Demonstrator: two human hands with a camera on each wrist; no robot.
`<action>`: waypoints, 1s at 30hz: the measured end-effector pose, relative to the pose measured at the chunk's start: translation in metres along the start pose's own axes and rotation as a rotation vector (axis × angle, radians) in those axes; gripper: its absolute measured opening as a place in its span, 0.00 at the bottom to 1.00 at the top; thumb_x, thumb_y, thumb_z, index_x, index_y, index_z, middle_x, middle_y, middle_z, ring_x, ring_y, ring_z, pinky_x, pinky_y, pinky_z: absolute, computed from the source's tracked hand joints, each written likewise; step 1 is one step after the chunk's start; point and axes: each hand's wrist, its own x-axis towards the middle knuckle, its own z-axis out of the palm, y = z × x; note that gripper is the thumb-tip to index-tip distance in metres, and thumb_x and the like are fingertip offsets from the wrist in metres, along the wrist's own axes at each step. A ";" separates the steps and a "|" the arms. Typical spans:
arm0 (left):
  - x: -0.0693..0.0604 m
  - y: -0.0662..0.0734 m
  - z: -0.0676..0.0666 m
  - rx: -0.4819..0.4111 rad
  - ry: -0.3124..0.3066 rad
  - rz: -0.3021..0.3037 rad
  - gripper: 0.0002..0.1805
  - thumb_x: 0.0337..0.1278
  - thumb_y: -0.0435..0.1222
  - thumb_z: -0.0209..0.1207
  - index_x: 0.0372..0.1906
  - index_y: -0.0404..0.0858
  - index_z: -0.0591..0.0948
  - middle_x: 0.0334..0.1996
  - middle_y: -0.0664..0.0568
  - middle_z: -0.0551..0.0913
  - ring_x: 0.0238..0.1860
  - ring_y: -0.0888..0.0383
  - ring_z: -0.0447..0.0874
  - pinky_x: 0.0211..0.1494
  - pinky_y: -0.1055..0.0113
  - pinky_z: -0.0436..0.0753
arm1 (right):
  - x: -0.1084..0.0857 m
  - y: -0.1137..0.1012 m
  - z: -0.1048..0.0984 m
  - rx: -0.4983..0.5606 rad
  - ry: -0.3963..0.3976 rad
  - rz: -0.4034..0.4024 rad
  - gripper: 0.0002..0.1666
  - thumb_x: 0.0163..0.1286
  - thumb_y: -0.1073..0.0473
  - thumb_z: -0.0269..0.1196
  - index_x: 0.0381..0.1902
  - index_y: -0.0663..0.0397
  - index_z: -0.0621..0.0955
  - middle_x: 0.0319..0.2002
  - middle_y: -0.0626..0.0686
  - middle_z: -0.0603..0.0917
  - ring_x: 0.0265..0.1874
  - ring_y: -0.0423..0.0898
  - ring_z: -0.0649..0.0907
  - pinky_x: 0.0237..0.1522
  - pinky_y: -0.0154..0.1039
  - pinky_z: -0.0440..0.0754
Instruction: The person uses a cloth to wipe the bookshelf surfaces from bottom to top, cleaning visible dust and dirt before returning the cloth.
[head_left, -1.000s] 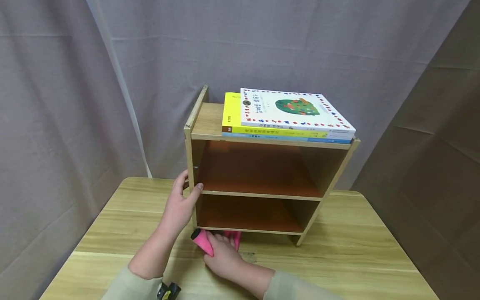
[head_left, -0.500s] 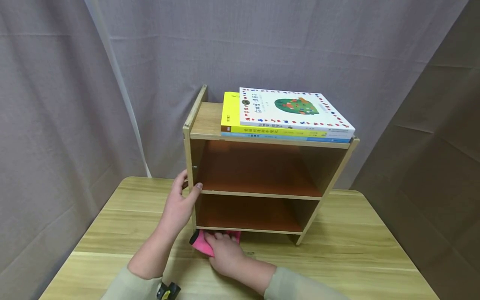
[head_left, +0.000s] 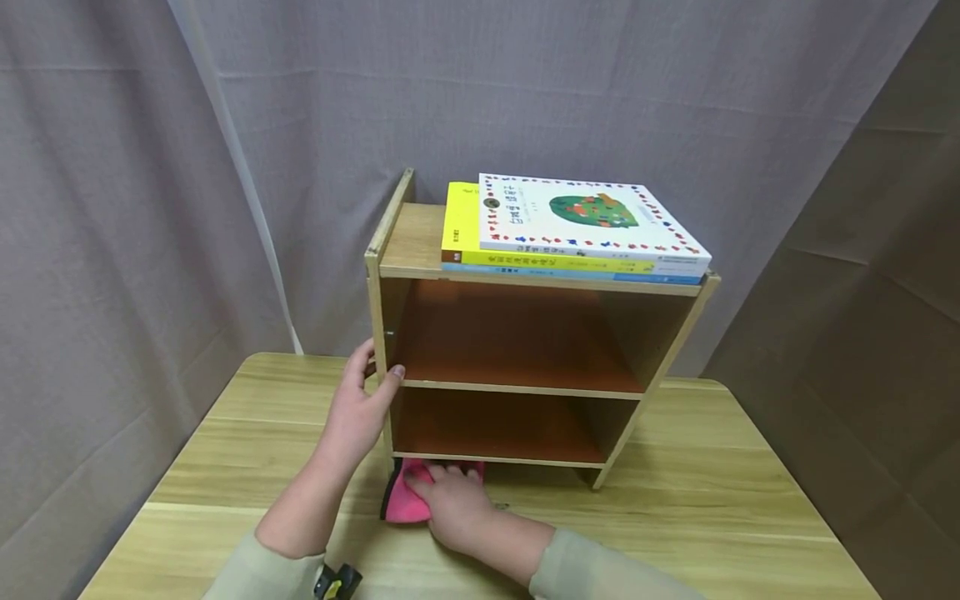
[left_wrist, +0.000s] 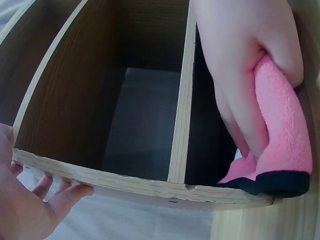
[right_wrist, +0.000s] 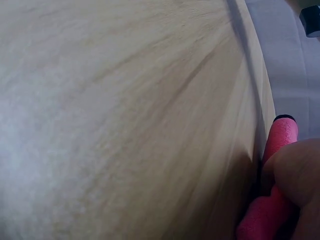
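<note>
A small wooden shelf (head_left: 521, 389) stands on the table (head_left: 712, 492). Its left side panel is held by my left hand (head_left: 363, 417), thumb on the front edge and fingers round the outer face. Under the lowest board, at the left end, is a pink cloth (head_left: 406, 502) with a black edge. My right hand (head_left: 459, 510) grips this cloth, its fingertips partly hidden beneath the board. In the left wrist view, the pink cloth (left_wrist: 287, 120) is pinched in a fold between thumb and fingers. The right wrist view shows the cloth (right_wrist: 281, 134) bulging on both sides of the hand.
A stack of books (head_left: 577, 221), white over yellow over blue, lies on the shelf's top. Grey curtains (head_left: 300, 150) hang behind and to the left, a brown one (head_left: 862, 275) at the right. The left sleeve has a black device (head_left: 337, 582) near its cuff.
The cloth's black-edged end has spread out and turned downward toward the front. My right hand has shifted slightly right with it. The left hand stays on the side panel.
</note>
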 end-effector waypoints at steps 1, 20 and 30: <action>0.000 0.000 0.000 0.000 0.000 0.001 0.26 0.69 0.42 0.59 0.68 0.51 0.69 0.65 0.50 0.68 0.65 0.46 0.67 0.61 0.45 0.74 | 0.000 0.001 0.000 0.004 -0.007 0.005 0.42 0.57 0.58 0.67 0.68 0.22 0.72 0.66 0.48 0.74 0.52 0.52 0.78 0.46 0.55 0.77; 0.001 0.001 0.000 0.006 -0.010 -0.003 0.26 0.69 0.43 0.58 0.69 0.52 0.69 0.66 0.49 0.67 0.65 0.46 0.66 0.61 0.44 0.74 | -0.003 0.009 0.001 -0.023 0.048 -0.049 0.43 0.60 0.69 0.64 0.65 0.18 0.75 0.69 0.44 0.72 0.52 0.55 0.80 0.45 0.61 0.82; 0.001 -0.001 0.000 0.006 -0.012 0.005 0.26 0.69 0.42 0.58 0.69 0.50 0.68 0.65 0.48 0.67 0.65 0.45 0.66 0.61 0.45 0.74 | -0.006 0.020 0.004 0.021 0.170 -0.139 0.27 0.66 0.60 0.62 0.58 0.24 0.82 0.64 0.42 0.77 0.46 0.52 0.82 0.37 0.54 0.83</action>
